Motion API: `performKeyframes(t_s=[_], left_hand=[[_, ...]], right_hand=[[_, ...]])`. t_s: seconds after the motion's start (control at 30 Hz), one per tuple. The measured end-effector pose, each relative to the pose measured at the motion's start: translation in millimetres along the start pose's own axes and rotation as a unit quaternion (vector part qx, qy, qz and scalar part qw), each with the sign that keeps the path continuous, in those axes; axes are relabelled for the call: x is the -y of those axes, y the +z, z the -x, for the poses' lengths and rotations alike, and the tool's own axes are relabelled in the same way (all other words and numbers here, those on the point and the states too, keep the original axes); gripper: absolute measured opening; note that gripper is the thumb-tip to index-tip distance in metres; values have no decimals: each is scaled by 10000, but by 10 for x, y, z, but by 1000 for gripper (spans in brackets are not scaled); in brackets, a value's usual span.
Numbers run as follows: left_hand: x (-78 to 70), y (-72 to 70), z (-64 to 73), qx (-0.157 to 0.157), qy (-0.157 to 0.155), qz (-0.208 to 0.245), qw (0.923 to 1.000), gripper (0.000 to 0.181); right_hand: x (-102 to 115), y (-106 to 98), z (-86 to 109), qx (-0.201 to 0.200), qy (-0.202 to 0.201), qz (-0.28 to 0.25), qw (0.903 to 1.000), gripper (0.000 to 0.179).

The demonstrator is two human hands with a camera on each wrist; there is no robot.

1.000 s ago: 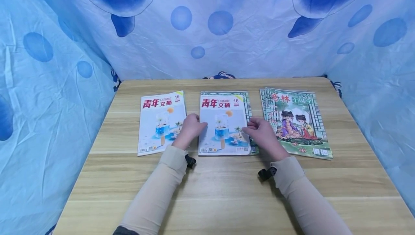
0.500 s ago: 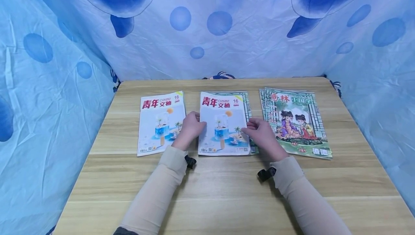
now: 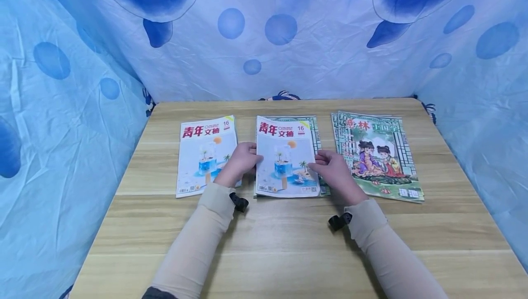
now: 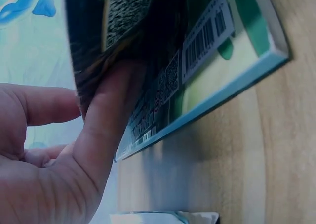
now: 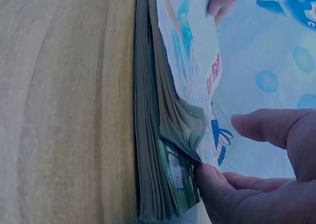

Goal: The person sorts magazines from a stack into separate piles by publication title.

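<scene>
In the middle of the head view lies a white magazine with red title characters and a popsicle picture. It sits over green magazines. My left hand pinches its left edge; in the left wrist view that edge is raised, with a finger or thumb under its dark back cover and a gap above the green magazine. My right hand is at the opposite edge. There the right wrist view shows a fingertip touching the page edges, with another digit raised apart from the magazine.
A similar white magazine lies to the left, with a bluish edge beneath it. On the right is a fanned pile of green magazines. They rest on a wooden table, surrounded by blue whale-printed cloth.
The white magazine's left edge has risen and shifted slightly right, baring a strip of green beneath. My left hand has turned a little with it. The right hand stays nearly still.
</scene>
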State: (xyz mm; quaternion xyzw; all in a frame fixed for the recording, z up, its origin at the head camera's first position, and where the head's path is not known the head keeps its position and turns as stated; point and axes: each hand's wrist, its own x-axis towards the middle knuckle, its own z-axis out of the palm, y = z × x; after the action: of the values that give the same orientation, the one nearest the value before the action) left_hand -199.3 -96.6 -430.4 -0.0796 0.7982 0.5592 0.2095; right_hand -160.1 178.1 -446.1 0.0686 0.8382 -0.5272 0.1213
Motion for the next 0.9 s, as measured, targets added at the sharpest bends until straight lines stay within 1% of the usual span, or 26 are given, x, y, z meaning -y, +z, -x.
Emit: performKeyframes(t_s=[0.1,0.23,0.53,0.8,0.9], left_hand=[[-6,-3,-9,88,-66,44,9999,44],[-6,-6,-4,42,-106,184,9998,48],[4,-51,64,-180,-8,607,9980,45],[-24,-134,165,-79,219,1145,9932,42],[-23,-174,202,-68,214,1206,9924,43]], right_hand=[[2,1,-2,2,6,9,10000,65],[10,-2,-1,16,11,8,10000,65],[16,7,-12,63,12,3,10000,66],[9,5,-26,291,-141,-133,9994,78],[21,5,-32,439,-133,-248,9986,79]])
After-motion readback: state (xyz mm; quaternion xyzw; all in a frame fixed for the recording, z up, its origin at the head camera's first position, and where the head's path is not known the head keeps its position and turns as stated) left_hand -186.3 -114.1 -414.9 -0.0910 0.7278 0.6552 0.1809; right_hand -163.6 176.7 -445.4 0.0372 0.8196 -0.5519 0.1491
